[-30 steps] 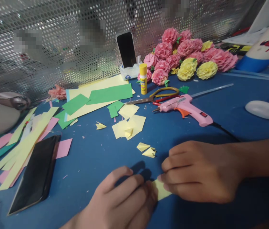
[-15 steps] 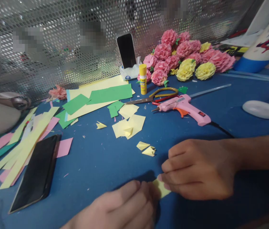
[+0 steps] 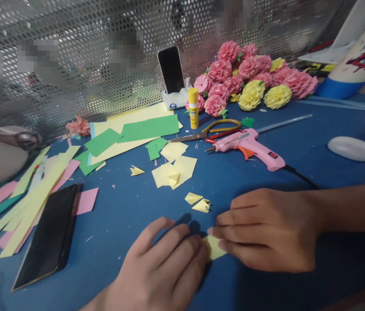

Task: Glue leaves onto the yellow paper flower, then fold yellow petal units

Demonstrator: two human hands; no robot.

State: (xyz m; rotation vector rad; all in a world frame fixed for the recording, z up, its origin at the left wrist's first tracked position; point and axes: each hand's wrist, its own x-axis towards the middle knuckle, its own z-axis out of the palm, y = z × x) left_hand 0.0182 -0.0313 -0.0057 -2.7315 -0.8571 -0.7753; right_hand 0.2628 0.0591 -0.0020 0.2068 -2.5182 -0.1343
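Observation:
Between my two hands, low over the blue tabletop, is a small piece of yellow paper (image 3: pixel 214 248). My left hand (image 3: pixel 165 268) closes on its left edge, the index finger raised apart from the others; the thumb is hidden. On its right side, the bent fingers of my right hand (image 3: pixel 266 229) press and pinch the paper. Just beyond my hands lie small folded yellow paper pieces (image 3: pixel 201 205). Farther back rest yellow paper shapes (image 3: pixel 185 169), with a pink glue gun (image 3: pixel 247 144) to their right.
Scissors (image 3: pixel 195 136), an upright glue stick (image 3: pixel 194 108) and green paper (image 3: pixel 152 128) lie toward the back. Paper flowers (image 3: pixel 219 70) pile against the perforated metal panel (image 3: pixel 82 82). A dark phone (image 3: pixel 48 235) and paper strips (image 3: pixel 40 198) are at left, a white mouse-shaped object (image 3: pixel 353 148) at right.
My left hand has moved up and its index finger has lifted away from the other fingers. My right hand has shifted slightly left, and the yellow paper stays between them.

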